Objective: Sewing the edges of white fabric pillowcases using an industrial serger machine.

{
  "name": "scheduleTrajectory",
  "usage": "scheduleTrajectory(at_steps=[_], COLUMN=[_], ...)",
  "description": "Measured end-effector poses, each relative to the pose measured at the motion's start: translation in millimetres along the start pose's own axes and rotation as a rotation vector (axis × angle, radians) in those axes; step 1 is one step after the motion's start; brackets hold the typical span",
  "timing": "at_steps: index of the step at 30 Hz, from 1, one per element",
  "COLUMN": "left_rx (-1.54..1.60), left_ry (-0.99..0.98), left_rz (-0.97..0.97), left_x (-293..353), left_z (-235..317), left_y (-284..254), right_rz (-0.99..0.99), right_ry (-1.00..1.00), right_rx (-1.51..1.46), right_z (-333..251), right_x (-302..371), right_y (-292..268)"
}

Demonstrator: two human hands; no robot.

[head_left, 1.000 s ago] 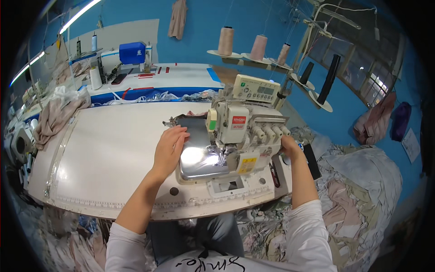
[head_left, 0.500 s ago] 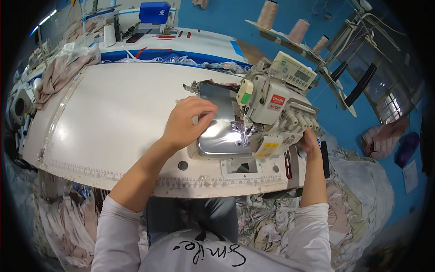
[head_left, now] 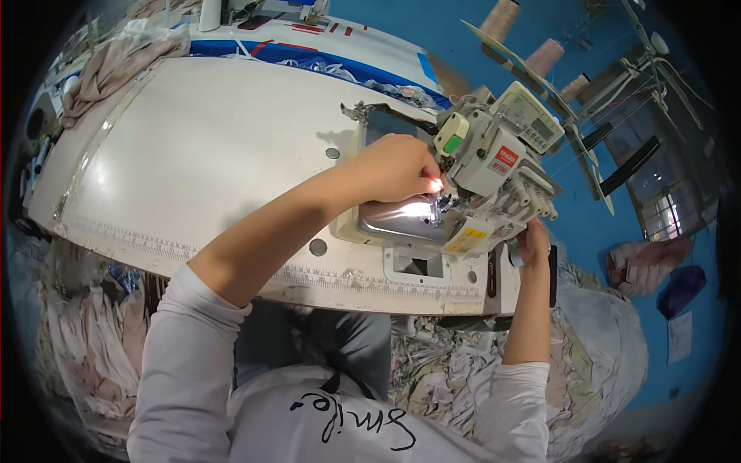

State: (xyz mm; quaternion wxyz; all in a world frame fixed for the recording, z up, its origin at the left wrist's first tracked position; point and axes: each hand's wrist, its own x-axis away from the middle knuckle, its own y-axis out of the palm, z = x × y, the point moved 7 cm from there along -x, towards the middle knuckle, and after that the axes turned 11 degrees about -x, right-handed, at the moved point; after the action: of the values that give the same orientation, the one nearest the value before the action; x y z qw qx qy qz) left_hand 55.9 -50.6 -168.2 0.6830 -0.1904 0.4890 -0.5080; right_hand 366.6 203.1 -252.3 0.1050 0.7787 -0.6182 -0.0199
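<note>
An overlock sewing machine (head_left: 494, 158) stands on the right part of the white sewing table. My left hand (head_left: 397, 168) reaches over its shiny metal plate (head_left: 394, 218) to the needle area, fingers drawn together beside the presser foot (head_left: 446, 202). Bright lamp light falls on the fingertips; whether something is pinched there is too small to make out. At the machine's right side is my right hand (head_left: 532, 245), its fingers partly hidden behind the housing, so its grip does not show.
Thread cones (head_left: 500, 21) stand on a rack at the back right. Bunched cloth (head_left: 116, 73) lies at the table's far left. A ruler strip (head_left: 347, 279) runs along the front edge. Heaped fabric (head_left: 448, 366) lies below the table, and a second white table (head_left: 363, 48) is behind.
My left hand has moved right across the metal plate to the needle area, its fingers now drawn together. My right hand stays at the machine's right side. The whole view has shifted.
</note>
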Motion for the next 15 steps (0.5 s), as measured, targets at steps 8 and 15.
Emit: scheduleTrajectory(at_steps=[8, 15], left_rx=[0.159, 0.062], left_ry=[-0.073, -0.043], left_rz=[-0.185, -0.148], left_x=[-7.2, -7.3], left_z=[-6.5, -3.3], left_y=[18.1, 22.1], right_rz=[-0.109, -0.050], right_ry=[-0.117, -0.102], right_rx=[-0.114, -0.153], right_z=[0.1, 4.2], right_x=[3.7, 1.7], right_y=[-4.1, -5.5])
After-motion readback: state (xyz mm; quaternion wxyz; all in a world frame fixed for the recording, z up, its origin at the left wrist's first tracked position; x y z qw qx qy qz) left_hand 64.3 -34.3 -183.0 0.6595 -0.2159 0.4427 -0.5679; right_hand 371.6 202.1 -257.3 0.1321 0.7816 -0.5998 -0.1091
